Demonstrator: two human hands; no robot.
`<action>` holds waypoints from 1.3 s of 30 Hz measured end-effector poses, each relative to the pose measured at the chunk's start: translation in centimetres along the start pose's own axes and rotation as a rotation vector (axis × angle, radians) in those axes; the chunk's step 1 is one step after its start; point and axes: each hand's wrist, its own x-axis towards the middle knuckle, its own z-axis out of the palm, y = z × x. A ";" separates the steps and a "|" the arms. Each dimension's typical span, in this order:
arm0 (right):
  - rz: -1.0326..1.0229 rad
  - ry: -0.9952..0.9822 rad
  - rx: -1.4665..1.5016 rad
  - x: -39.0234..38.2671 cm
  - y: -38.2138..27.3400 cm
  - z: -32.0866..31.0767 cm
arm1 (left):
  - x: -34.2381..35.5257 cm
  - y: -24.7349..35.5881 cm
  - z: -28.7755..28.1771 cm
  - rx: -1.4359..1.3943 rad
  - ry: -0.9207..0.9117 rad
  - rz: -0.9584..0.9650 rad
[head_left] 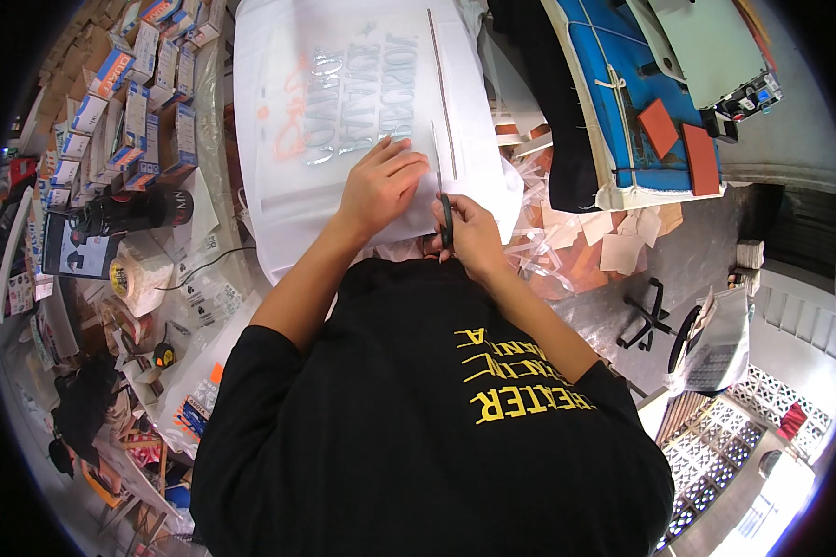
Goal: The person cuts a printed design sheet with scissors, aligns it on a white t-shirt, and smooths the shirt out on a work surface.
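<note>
A white sheet (269, 213) with a translucent layer of pale blue and orange lettering lies in front of me, with a long thin dark strip (442, 88) along its right part. My left hand (381, 186) rests on the sheet just below the lettering, fingers apart and slightly bent, holding nothing that shows. Just right of it, my right hand (466, 232) grips scissors (446, 221) by their black handles, their blades pointing away from me along the sheet, beside the dark strip.
Stacked boxes (121, 121), a black bottle (130, 213), a laptop (79, 243) and a tape roll (130, 274) crowd the left. A blue-topped press (604, 56) stands at right, above scattered offcuts (613, 251). A chair base (650, 316) is at lower right.
</note>
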 end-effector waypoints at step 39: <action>-0.251 0.121 -0.005 11.9 -6.6 0.2 | -2.1 9.0 -7.1 -0.119 -0.092 -0.050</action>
